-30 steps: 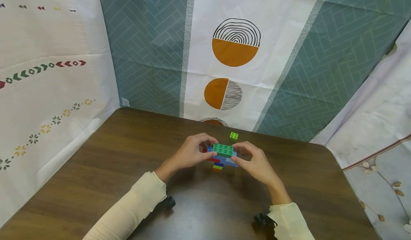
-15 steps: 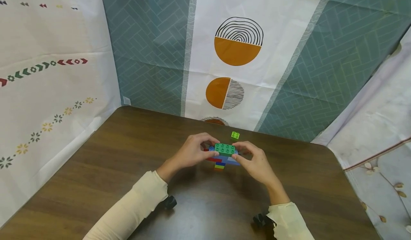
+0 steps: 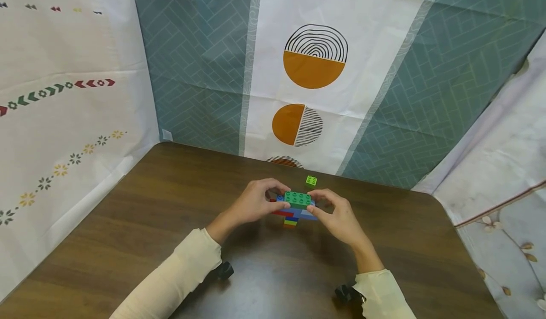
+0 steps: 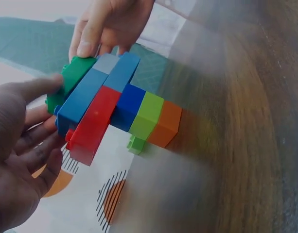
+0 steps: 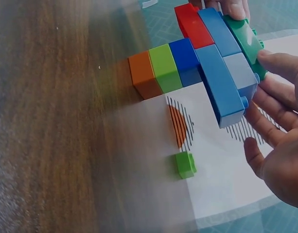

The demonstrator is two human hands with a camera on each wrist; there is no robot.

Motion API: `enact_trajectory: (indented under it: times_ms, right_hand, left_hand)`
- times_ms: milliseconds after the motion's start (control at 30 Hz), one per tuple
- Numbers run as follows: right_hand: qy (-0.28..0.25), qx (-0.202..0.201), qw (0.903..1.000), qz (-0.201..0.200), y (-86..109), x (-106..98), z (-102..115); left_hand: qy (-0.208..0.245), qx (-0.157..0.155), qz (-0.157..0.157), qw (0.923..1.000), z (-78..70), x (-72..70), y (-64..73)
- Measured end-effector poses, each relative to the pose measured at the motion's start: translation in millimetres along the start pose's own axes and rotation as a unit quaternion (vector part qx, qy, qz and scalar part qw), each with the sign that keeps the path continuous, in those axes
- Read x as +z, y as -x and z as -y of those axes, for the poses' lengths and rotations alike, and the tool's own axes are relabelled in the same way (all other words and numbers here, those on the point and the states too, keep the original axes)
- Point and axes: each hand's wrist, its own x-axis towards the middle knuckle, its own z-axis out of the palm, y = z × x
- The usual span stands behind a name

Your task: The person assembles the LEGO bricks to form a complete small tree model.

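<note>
A green building brick (image 3: 297, 199) with studs lies on top of a stack of building bricks. My left hand (image 3: 256, 200) pinches its left end between thumb and fingers, and my right hand (image 3: 339, 214) pinches the right end. Below it, in the left wrist view, a blue brick (image 4: 82, 103) sits beside a pale blue one (image 4: 106, 63). Under those, a red brick (image 4: 96, 124) meets another blue brick (image 5: 221, 80). A narrow column holds them up: dark blue (image 4: 129, 107), lime (image 4: 148, 116) and an orange brick (image 4: 164, 125) standing on the table.
A loose lime brick (image 3: 311, 181) stands behind the stack near the table's back edge. The brown wooden table (image 3: 170, 191) meets patterned cloth (image 3: 204, 72) at the back and sides. Dark wrist devices (image 3: 224, 270) sit by both sleeves.
</note>
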Motion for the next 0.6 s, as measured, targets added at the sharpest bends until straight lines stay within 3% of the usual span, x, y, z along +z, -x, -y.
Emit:
enact_trajectory:
  times_ms: [600]
  right_hand:
    - [0.000,-0.011,0.9999,0.008,-1.4,-0.1,2.0]
  left_hand:
    - [0.008,0.006,0.014,0.9999,1.9,-5.0,0.0]
